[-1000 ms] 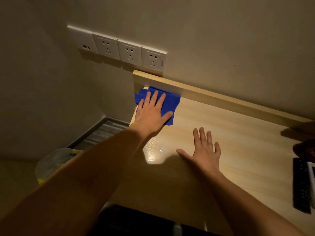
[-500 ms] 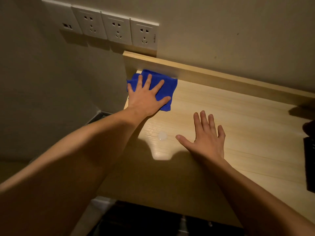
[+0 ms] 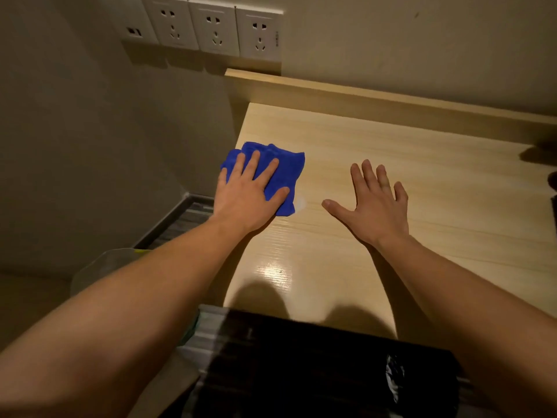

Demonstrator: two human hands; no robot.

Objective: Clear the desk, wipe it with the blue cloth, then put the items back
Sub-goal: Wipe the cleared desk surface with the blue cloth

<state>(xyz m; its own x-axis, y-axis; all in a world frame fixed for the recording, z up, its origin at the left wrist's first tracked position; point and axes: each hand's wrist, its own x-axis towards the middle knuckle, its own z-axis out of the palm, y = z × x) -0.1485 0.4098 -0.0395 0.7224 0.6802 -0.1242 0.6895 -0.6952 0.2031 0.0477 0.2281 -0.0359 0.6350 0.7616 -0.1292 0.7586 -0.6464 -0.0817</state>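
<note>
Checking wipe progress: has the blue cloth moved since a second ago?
Yes. The folded blue cloth, under the left hand, has come from the wooden desk's raised back ledge toward the front edge.

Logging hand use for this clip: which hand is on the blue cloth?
The left hand, pressing flat on the blue cloth near the desk's left edge. The right hand is spread over bare desk, apart from the cloth.

A row of white wall sockets [image 3: 211, 28] is mounted above; a clear plastic bag [image 3: 102, 267] is seen on the floor.
</note>
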